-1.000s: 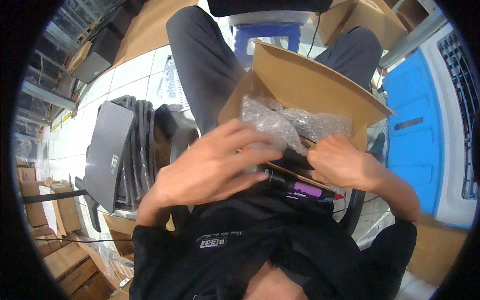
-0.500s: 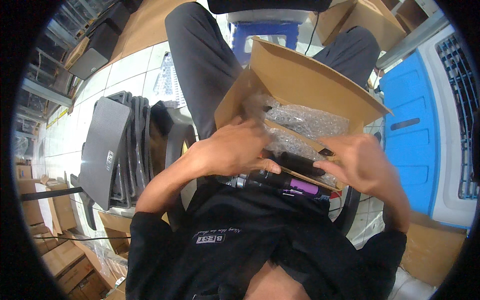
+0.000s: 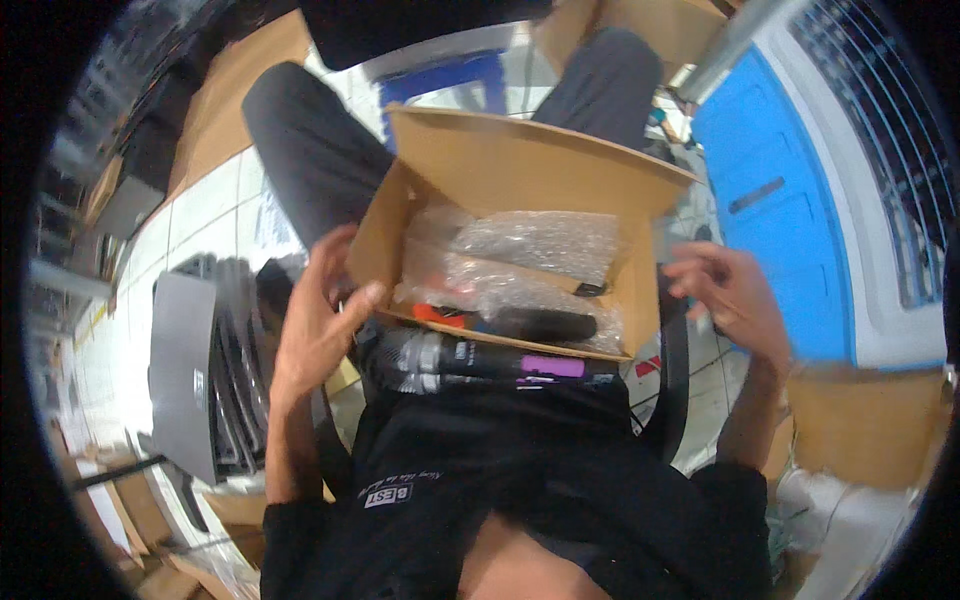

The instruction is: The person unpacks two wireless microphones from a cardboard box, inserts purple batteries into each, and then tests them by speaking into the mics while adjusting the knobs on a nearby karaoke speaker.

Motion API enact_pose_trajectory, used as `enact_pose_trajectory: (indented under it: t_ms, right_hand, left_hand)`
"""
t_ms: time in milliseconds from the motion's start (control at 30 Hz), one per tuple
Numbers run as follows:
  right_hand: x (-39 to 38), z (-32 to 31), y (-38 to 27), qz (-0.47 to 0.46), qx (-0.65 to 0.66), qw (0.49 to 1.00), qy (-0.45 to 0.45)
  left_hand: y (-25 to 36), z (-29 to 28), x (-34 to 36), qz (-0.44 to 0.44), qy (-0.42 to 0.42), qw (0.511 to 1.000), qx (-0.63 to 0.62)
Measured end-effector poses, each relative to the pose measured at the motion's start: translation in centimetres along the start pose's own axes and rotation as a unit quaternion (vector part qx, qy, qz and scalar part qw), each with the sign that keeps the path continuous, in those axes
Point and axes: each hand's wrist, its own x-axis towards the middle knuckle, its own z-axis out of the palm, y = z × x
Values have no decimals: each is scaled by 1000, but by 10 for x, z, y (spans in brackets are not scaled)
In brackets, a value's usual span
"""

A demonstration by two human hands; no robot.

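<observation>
An open cardboard box (image 3: 530, 150) rests on my lap, its tall flap raised at the far side. Inside lie bubble-wrapped pieces (image 3: 540, 240), a black cylindrical object (image 3: 545, 325) and something red (image 3: 440, 317) at the near left. Along the box's near wall, microphones (image 3: 470, 360) with silver mesh heads and a purple band lie on my lap. My left hand (image 3: 325, 315) is at the box's left corner, thumb and fingers apart; whether it touches the cardboard I cannot tell. My right hand (image 3: 725, 295) hovers beyond the right wall, fingers loosely curled and apart, holding nothing.
A stack of grey panels (image 3: 185, 370) stands on the tiled floor to my left. A blue and white plastic unit (image 3: 775, 200) is at the right. Beyond my knees stands a blue stool (image 3: 445, 90). A cardboard carton (image 3: 870, 420) sits at the lower right.
Both hands have come out of the box and parted to its left and right sides. The whole box and the bubble-wrapped contents now show. The view has shifted, placing the box further left.
</observation>
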Motion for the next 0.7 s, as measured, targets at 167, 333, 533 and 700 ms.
enact_pose_trajectory:
  t_ms: [167,333,533,700]
  right_hand:
    - [43,-4,40,-67,15,998,-6]
    - [64,1,51,-108,60,992,-23]
    - [74,19,46,-183,132,974,-16]
    - [82,34,49,-192,127,972,52]
  left_hand:
    - [-14,23,-24,-55,20,997,53]
    - [-16,34,-49,47,191,943,269]
    - [-24,35,-53,336,5,867,368]
    - [-19,43,-48,286,-41,884,368]
